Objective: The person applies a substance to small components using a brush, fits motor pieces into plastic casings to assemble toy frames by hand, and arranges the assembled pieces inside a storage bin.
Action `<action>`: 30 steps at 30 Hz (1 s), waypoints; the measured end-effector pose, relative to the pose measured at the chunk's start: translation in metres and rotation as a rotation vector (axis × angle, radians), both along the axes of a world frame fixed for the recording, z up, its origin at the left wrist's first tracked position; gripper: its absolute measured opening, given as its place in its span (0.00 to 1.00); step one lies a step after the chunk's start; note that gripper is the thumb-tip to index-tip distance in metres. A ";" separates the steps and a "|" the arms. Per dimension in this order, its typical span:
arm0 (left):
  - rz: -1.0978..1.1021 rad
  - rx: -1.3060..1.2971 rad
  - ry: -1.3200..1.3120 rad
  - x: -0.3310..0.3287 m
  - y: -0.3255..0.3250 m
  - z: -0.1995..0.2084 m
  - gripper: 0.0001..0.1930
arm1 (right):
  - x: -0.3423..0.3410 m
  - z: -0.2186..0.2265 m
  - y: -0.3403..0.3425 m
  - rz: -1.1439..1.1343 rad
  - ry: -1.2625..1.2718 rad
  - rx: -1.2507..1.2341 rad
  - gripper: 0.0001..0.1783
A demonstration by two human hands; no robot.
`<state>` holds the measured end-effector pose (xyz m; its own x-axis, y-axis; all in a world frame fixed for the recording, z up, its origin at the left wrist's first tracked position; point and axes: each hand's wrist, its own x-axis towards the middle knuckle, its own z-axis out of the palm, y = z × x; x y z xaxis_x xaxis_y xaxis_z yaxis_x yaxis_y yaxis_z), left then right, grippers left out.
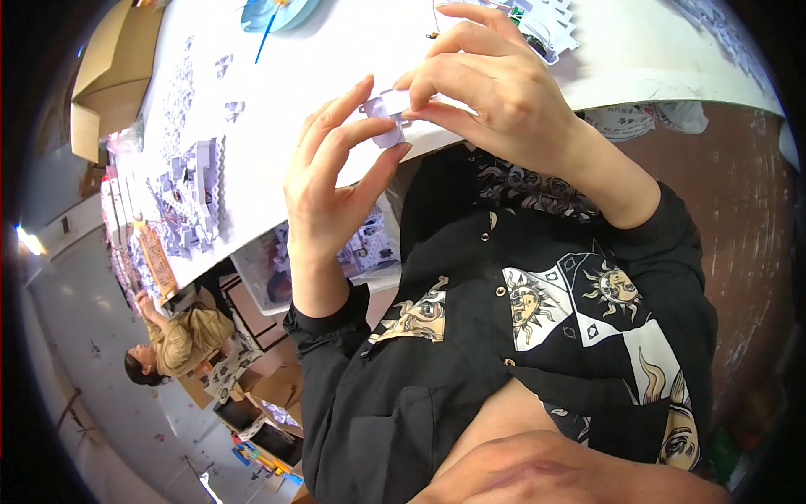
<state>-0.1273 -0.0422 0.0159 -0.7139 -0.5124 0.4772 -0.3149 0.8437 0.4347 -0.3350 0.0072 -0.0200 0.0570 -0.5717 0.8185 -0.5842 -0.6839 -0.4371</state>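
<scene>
Above the front edge of the white table point(277, 126), a small pale plastic part point(388, 130) is between my two hands. My left hand point(323, 185) pinches it by the lower left side, thumb below and fingers above. From the other side, my right hand point(508, 97) closes thumb and fingertips at the part's upper right end. Those fingertips partly cover that end, so I cannot make out whether a second piece is there. Just beyond my right hand lie white toothed plastic pieces point(561, 32) with a bit of green board among them.
A blue dish point(294, 15) with a thin blue stick point(266, 38) sits at the far side. Pale plastic parts point(197, 189) pile up on the left, near a cardboard box point(117, 71). Below the table edge is a clear bin point(252, 273) of parts. Another person point(193, 340) works at left.
</scene>
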 end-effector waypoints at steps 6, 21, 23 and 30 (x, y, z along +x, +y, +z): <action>-0.054 0.018 -0.069 0.008 -0.012 -0.006 0.17 | 0.001 -0.004 -0.002 -0.077 0.075 -0.029 0.09; -0.165 0.637 0.209 0.023 -0.037 -0.043 0.20 | -0.016 -0.028 0.004 -0.286 0.267 -0.065 0.06; -0.159 0.670 0.219 0.023 -0.037 -0.044 0.20 | -0.016 -0.028 0.004 -0.284 0.236 -0.076 0.06; -0.152 0.655 0.228 0.023 -0.036 -0.044 0.20 | -0.014 -0.030 0.002 -0.274 0.234 -0.092 0.06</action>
<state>-0.1040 -0.0782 -0.0286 -0.7195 -0.6477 0.2506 -0.0555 0.4133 0.9089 -0.3489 0.0097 -0.0497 0.1031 -0.5161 0.8503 -0.8280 -0.5182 -0.2141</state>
